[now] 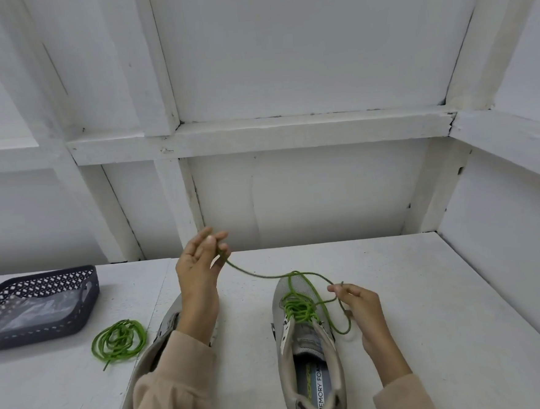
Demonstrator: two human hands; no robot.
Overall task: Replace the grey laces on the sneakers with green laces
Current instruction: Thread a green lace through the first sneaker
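Green lace (297, 309): thin round cord, soft, light, limp; probably slick. Judged best hold: pinch close to tip for threading.

Location: partly threaded, bunched over eyelets of sneaker (307, 345), which rests on desk (428, 289), toe pointing away from person.

Left hand (199, 263): raised above desk, fingertips pinching one strand; strand runs up from sneaker.

Right hand (357, 303): low, just beside sneaker, thumb and forefinger pinching other end; slack loop hangs below.

Spare green lace (120, 341): coiled on desk near basket (39, 303).
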